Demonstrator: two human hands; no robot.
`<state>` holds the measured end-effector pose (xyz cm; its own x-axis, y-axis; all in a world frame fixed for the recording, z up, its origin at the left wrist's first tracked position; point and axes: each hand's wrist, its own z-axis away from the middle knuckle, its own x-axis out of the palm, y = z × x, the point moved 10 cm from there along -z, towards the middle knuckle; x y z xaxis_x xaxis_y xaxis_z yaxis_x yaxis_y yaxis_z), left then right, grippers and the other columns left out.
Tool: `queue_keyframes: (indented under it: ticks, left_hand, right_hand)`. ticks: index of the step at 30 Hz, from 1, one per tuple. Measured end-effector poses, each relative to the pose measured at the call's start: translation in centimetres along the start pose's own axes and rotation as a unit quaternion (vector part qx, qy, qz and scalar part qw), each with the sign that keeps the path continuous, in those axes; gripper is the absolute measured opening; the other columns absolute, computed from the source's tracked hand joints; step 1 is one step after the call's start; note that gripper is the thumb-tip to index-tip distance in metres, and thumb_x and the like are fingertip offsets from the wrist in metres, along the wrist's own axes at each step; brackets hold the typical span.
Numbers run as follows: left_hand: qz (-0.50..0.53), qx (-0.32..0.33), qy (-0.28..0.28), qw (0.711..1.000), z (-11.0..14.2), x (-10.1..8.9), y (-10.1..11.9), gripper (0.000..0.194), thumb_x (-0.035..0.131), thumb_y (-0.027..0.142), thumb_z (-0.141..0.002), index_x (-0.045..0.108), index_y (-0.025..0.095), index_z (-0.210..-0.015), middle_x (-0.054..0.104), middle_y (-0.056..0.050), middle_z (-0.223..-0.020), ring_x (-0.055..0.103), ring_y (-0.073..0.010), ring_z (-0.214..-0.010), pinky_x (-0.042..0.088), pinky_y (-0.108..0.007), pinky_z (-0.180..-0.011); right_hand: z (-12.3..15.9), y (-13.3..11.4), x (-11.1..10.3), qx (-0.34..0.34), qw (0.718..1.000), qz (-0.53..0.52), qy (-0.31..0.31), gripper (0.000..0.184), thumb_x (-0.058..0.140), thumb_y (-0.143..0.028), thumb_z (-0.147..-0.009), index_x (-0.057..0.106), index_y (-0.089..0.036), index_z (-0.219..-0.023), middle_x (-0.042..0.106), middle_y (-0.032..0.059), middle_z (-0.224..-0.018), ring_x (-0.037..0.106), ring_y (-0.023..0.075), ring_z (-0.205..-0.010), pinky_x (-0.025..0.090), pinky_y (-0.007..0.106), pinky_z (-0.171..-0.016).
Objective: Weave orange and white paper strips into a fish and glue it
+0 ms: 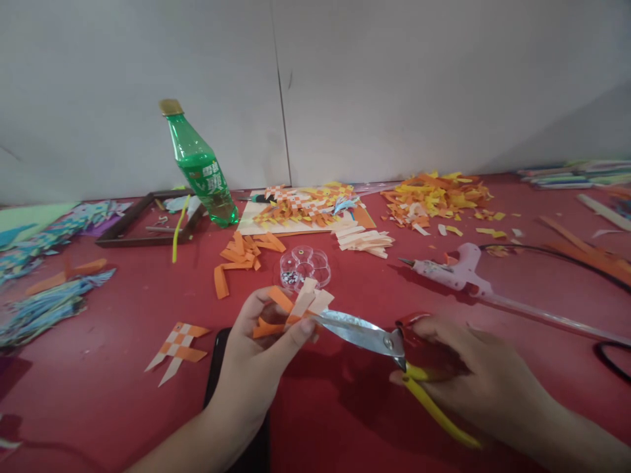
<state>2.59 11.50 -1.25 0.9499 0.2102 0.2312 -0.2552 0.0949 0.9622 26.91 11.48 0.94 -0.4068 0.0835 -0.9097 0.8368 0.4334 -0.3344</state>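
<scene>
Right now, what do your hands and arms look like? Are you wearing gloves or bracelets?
No gloves! My left hand and right hand are bare, with no rings, watches or bracelets that I can see. No sleeves show on my left forearm or right forearm.

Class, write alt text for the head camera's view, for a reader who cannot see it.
The left hand holds orange and cream paper strips while the right hand holds scissors against them. Around them on a red table are paper scraps, a green bottle and a glue gun.
</scene>
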Motion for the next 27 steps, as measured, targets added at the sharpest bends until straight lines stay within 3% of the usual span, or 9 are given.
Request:
queue_keyframes:
  ticks: [10, 16, 27]
  left_hand:
    - [0.003, -0.018, -0.005, 1.0, 0.14, 0.13, -0.12, 0.033, 0.083, 0.022, -0.072, 0.056, 0.021, -0.09, 0.056, 0.009, -0.072, 0.068, -0.0075, -0.064, 0.052, -0.016, -0.067]
    - [0.013, -0.018, -0.013, 1.0, 0.12, 0.13, -0.39, 0.034, 0.083, 0.021, -0.072, 0.055, 0.021, -0.092, 0.061, 0.008, -0.072, 0.069, -0.0082, -0.066, 0.052, -0.017, -0.07]
    - [0.027, -0.016, -0.019, 0.999, 0.13, 0.39, -0.04, 0.034, 0.085, 0.02, -0.069, 0.058, 0.02, -0.09, 0.064, 0.007, -0.069, 0.07, -0.0091, -0.064, 0.053, -0.017, -0.067]
  right_hand:
    - [0.05, -0.05, 0.17, 0.005, 1.0, -0.003, -0.015, 0.041, 0.068, -0.063, -0.075, 0.06, -0.023, -0.08, 0.067, -0.0005, -0.065, 0.059, 0.015, -0.05, 0.043, 0.026, -0.048]
    - [0.19, -0.2, -0.19, -0.016, 1.0, 0.023, 0.002, 0.039, 0.067, -0.062, -0.076, 0.06, -0.023, -0.081, 0.071, 0.0014, -0.07, 0.063, 0.0176, -0.053, 0.043, 0.025, -0.046]
    - [-0.11, -0.45, -0.07, -0.015, 1.0, -0.006, -0.008, 0.042, 0.071, -0.063, -0.071, 0.061, -0.022, -0.077, 0.066, -0.0015, -0.061, 0.056, 0.0135, -0.047, 0.04, 0.024, -0.045]
